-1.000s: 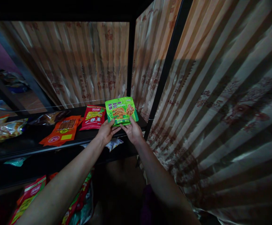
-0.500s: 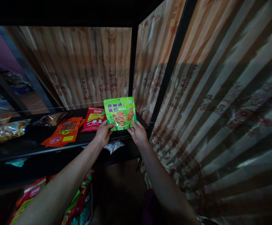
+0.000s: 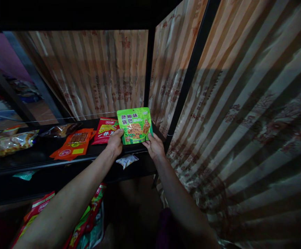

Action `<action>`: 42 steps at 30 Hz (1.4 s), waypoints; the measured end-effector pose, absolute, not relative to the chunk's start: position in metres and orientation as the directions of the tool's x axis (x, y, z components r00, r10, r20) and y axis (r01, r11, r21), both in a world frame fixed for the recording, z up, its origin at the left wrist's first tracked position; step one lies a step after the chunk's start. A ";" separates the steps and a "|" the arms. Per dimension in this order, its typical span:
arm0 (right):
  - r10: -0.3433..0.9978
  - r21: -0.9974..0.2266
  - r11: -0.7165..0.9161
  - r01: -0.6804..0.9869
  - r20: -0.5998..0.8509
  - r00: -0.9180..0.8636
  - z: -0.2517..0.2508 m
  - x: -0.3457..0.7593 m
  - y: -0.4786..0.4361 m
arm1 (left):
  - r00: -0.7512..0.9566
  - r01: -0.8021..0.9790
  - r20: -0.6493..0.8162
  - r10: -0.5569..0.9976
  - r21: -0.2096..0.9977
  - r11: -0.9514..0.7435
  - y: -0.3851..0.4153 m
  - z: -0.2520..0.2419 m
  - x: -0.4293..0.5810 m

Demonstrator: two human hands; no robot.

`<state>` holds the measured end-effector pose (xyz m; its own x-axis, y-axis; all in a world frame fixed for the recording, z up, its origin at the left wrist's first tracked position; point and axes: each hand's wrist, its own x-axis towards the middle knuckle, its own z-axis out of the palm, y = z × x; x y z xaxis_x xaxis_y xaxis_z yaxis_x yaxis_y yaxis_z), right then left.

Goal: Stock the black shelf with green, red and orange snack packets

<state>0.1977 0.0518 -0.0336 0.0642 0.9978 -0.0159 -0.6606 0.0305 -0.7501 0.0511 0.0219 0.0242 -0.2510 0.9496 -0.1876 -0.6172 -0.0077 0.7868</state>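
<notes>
A green snack packet stands upright at the right end of a dark shelf. My left hand pinches its lower left corner. My right hand grips its lower right corner. Both hands are closed on the packet. Just left of it a red snack packet lies flat on the shelf, partly behind my left hand.
Orange packets and clear bags of snacks lie further left on the shelf. A small white packet sits on the shelf below. Red and green packets are stacked lower down. A black post and striped curtain stand at right.
The green packet has been lifted from leaning back to standing upright, and my hands moved apart from its bottom middle to its lower corners.
</notes>
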 end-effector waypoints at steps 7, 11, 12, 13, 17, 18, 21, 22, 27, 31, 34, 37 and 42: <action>0.998 -0.756 -0.009 -0.654 -0.047 0.042 -0.031 0.198 0.048 | -0.255 -0.613 -0.199 0.946 0.790 0.001 0.022 0.025 0.050; 0.999 -0.748 0.007 -0.663 -0.025 0.039 -0.031 0.198 0.047 | -0.265 -0.603 -0.197 0.944 0.798 -0.002 0.025 0.024 0.049; 0.999 -0.746 0.014 -0.666 -0.013 0.036 -0.032 0.198 0.047 | -0.268 -0.597 -0.199 0.943 0.802 -0.001 0.026 0.024 0.049; 0.999 -0.745 0.021 -0.667 -0.004 0.036 -0.032 0.199 0.047 | -0.269 -0.591 -0.198 0.943 0.807 0.001 0.027 0.023 0.049; 0.998 -0.756 0.044 -0.653 0.000 0.068 -0.034 0.199 0.048 | -0.252 -0.576 -0.189 0.949 0.817 0.010 0.030 0.023 0.046; 0.997 -0.760 0.050 -0.647 0.002 0.075 -0.034 0.199 0.048 | -0.243 -0.579 -0.185 0.952 0.815 0.010 0.031 0.023 0.046; 0.997 -0.770 0.060 -0.636 0.020 0.070 -0.033 0.197 0.049 | -0.226 -0.592 -0.171 0.959 0.806 0.004 0.031 0.023 0.044; 0.998 -0.774 0.060 -0.630 0.025 0.064 -0.033 0.197 0.049 | -0.225 -0.594 -0.167 0.960 0.804 0.000 0.031 0.022 0.043; 0.998 -0.810 0.054 -0.584 0.024 0.060 -0.032 0.195 0.049 | -0.249 -0.585 -0.189 0.950 0.811 0.009 0.032 0.019 0.042; 0.993 -0.815 0.094 -0.571 0.033 0.116 -0.034 0.195 0.050 | -0.285 -0.577 -0.236 0.929 0.816 0.030 0.034 0.020 0.044; 0.979 -0.833 0.155 -0.531 0.060 0.193 -0.037 0.197 0.053 | -0.306 -0.570 -0.261 0.915 0.820 0.043 0.040 0.021 0.048; 0.967 -0.867 0.207 -0.454 0.111 0.228 -0.040 0.202 0.056 | -0.310 -0.563 -0.290 0.906 0.823 0.071 0.049 0.021 0.053; 0.959 -0.896 0.258 -0.362 0.192 0.208 -0.045 0.209 0.058 | -0.346 -0.506 -0.323 0.881 0.855 0.114 0.066 0.019 0.059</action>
